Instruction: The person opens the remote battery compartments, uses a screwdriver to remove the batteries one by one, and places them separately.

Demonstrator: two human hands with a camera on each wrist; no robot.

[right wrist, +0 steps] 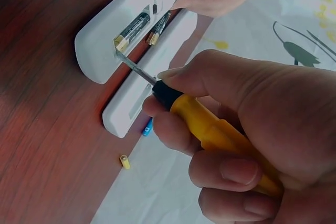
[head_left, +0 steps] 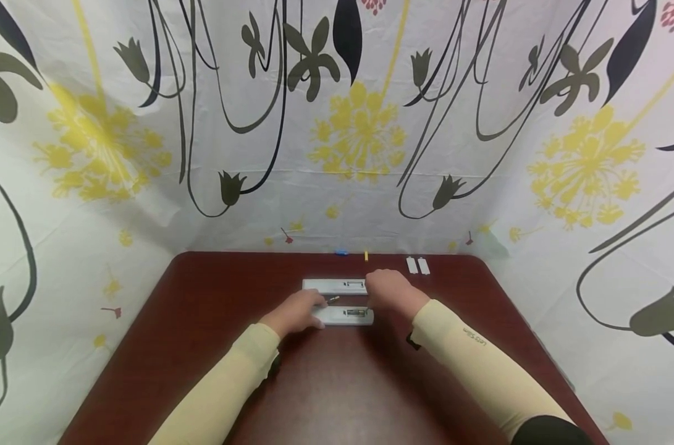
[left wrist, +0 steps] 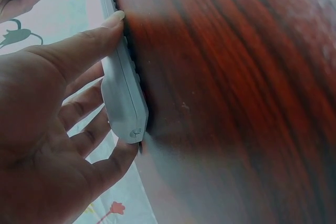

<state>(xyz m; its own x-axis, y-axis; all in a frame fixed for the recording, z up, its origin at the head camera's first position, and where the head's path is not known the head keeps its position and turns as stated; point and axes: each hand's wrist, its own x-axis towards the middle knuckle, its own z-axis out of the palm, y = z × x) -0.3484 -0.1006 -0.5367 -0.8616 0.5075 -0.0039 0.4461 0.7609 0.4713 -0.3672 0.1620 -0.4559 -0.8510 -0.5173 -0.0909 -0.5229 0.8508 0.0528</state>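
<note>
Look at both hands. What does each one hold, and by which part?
The right hand grips a screwdriver by its yellow handle. The left hand holds the near white remote by its end, thumb and fingers round its edges.

A dark reddish-brown wooden table (head_left: pixel 203 346) with rounded far corners fills the lower middle of the head view, its grain running in long streaks and its top faintly glossy. A white curtain (head_left: pixel 359 123) hangs close behind its far edge and wraps round both sides, printed with yellow dandelion heads, dark tulip shapes, long looping black stems and small red flowers. The light is soft and even.
</note>
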